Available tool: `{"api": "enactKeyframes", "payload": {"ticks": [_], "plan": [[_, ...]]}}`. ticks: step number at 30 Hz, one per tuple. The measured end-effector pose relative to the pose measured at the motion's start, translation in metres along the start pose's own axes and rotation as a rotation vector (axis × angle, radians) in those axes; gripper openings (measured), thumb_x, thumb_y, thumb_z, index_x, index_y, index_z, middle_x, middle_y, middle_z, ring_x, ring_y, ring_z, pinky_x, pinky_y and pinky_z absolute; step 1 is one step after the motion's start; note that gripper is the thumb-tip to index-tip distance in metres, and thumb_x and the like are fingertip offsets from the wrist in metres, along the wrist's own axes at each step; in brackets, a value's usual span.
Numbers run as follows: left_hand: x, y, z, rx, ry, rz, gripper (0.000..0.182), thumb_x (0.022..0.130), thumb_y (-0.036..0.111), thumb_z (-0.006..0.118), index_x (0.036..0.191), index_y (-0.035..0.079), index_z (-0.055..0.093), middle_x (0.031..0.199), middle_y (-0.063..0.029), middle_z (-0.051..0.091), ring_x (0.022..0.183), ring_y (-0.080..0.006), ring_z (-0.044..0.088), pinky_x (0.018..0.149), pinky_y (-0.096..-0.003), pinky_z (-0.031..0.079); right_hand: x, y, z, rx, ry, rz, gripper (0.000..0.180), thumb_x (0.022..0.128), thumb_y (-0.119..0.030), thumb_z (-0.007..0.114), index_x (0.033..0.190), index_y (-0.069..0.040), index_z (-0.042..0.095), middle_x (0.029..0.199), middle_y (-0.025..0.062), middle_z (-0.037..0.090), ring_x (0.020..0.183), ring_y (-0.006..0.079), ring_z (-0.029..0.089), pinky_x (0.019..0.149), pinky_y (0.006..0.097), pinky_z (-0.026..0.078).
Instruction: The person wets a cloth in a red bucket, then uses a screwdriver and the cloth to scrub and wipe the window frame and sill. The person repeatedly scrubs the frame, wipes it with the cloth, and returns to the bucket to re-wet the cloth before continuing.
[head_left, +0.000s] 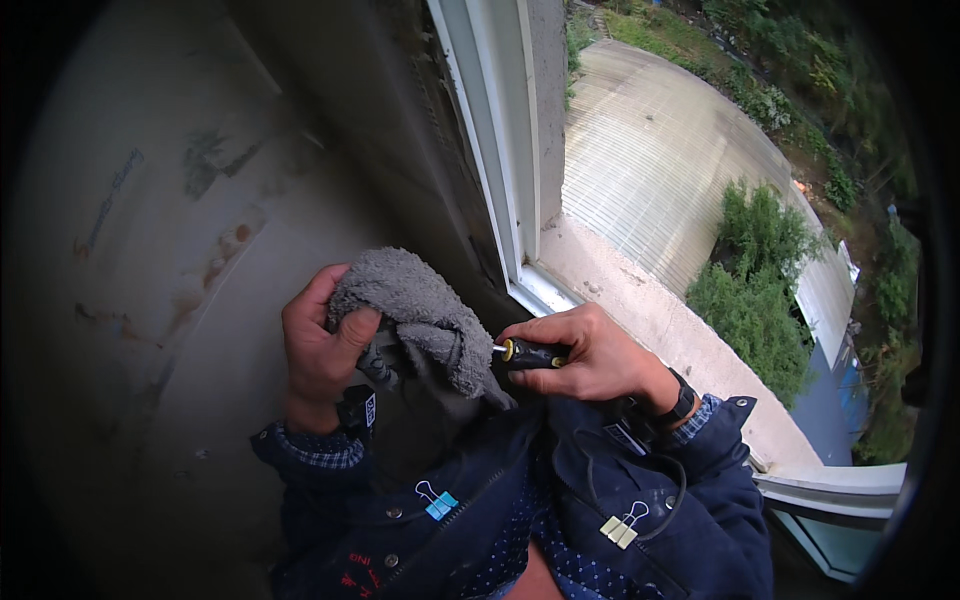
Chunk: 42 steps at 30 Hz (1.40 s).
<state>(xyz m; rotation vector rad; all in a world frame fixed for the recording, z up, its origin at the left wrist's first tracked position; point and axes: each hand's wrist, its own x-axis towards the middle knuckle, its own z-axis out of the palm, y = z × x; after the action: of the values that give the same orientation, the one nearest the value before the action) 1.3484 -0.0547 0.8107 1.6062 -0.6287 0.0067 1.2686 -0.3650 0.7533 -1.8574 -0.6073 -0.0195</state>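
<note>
Bunched in my left hand (322, 337) is a grey terry cloth (420, 307), thumb on its near side and part of it hanging down in front of my jacket. My right hand (585, 352) grips the black and yellow handle of a screwdriver (534, 354). The metal shaft points left and goes in against the cloth, so its tip is hidden. Both hands are in front of my chest, a short distance apart, with the screwdriver bridging them.
A white window frame (499, 150) rises just beyond my hands, its corner near my right hand. Outside runs a concrete ledge (660, 322), with a corrugated roof (645, 157) and trees (757, 300) far below. At left is a stained, marked grey surface (217, 292).
</note>
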Motion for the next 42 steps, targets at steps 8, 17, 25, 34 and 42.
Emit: {"api": "enactKeyframes", "payload": {"ticks": [8,17,25,34,42], "plan": [[-0.012,-0.001,0.027,0.220,0.048,0.111,0.069,0.086,0.019,0.091,0.140,-0.007,0.056,0.123,-0.0161,0.074,0.114,-0.0214,0.071,0.102,-0.0369,0.056,0.000,0.002,0.012,-0.049,0.207,0.047,0.038,0.089,-0.015,0.083,0.124,-0.002,0.077,0.093,0.0163,0.078,0.080,0.0211,0.076,0.075,0.0317,0.059],[-0.027,-0.036,0.032,0.292,-0.208,0.157,0.110,0.081,0.069,0.086,0.150,-0.007,0.048,0.138,-0.0220,0.064,0.129,-0.0299,0.064,0.108,-0.0421,0.051,-0.005,0.003,0.015,0.100,0.218,-0.054,0.041,0.089,-0.010,0.085,0.126,0.004,0.075,0.096,0.0124,0.080,0.083,0.0138,0.075,0.076,0.0287,0.058],[-0.018,-0.047,0.043,0.164,-0.001,0.210,0.096,0.096,0.076,0.061,0.148,-0.004,0.055,0.145,-0.0213,0.059,0.132,-0.0343,0.060,0.111,-0.0464,0.047,-0.007,-0.002,0.022,0.213,0.235,-0.045,0.043,0.090,-0.012,0.086,0.127,0.004,0.074,0.099,0.0132,0.080,0.087,0.0144,0.074,0.085,0.0296,0.058],[-0.010,-0.039,0.085,-0.152,-0.119,0.160,0.049,0.101,0.034,0.073,0.134,-0.002,0.065,0.128,-0.0142,0.071,0.115,-0.0255,0.070,0.105,-0.0402,0.054,0.006,-0.013,0.036,0.127,0.270,-0.064,0.029,0.086,-0.017,0.089,0.105,0.001,0.076,0.084,0.0121,0.071,0.073,0.0209,0.068,0.085,0.0346,0.057],[0.006,0.001,0.116,-0.421,0.169,0.203,0.033,0.100,0.017,0.073,0.127,-0.002,0.070,0.118,-0.0105,0.075,0.106,-0.0226,0.071,0.098,-0.0401,0.057,-0.006,-0.010,0.049,0.117,0.504,-0.153,0.107,0.078,-0.033,0.097,0.158,0.002,0.034,0.121,0.0184,0.068,0.104,0.0284,0.074,0.093,0.0376,0.058]]}}
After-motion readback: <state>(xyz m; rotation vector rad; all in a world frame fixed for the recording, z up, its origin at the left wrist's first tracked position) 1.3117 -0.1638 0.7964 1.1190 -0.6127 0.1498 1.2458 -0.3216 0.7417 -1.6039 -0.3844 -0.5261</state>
